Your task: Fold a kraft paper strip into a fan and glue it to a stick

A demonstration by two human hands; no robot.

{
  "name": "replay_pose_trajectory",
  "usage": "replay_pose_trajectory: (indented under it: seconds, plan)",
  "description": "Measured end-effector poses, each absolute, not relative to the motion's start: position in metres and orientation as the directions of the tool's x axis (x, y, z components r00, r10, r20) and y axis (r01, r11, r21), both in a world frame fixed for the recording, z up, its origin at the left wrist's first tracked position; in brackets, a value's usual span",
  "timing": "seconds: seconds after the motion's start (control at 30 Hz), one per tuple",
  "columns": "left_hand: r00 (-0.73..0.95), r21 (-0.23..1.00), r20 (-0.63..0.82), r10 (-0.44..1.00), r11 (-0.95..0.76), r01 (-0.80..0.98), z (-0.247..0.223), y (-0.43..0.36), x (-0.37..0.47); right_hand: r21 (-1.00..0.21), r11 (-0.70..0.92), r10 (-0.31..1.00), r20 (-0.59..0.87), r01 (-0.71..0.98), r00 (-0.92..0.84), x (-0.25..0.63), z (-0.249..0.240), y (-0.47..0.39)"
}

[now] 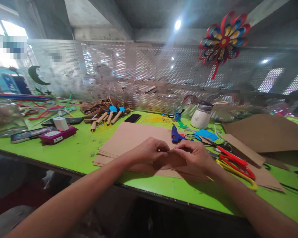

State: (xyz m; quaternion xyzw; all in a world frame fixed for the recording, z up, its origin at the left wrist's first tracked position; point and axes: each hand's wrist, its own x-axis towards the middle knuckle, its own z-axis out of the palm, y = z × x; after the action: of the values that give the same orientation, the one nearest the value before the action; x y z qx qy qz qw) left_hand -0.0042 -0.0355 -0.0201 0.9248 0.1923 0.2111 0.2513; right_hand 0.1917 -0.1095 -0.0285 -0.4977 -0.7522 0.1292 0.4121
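Between my two hands is a small piece of brown kraft paper (pixel 171 160), held along its upper edge. My left hand (pixel 151 150) pinches it on one side, and my right hand (pixel 192 152) pinches it close by, fingertips nearly meeting. Both hands are over a stack of brown paper sheets (pixel 136 134) on the green table. Just beyond my right hand lies a blue glue gun (pixel 175 134). Red-handled scissors (pixel 235 160) and yellow-handled scissors (pixel 238 175) lie beside my right wrist.
Folded brown paper fans (pixel 109 112) with blue stars lie at the back. A purple power strip (pixel 57 135) and phones are on the left, near a glass jar (pixel 6 115). A white bottle (pixel 201 115) stands before the perforated metal screen (pixel 144 72). Larger brown paper (pixel 268 132) lies right.
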Motion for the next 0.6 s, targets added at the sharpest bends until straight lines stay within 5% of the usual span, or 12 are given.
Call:
replay_pose_trajectory:
  seconds: [0.6]
  plan:
    - [0.867,0.491,0.211,0.452,-0.816,0.306,-0.0157,-0.0399,-0.0095,-0.567,0.475,0.866,0.438,0.673,-0.243,0.1869,-0.0274,-0.1157]
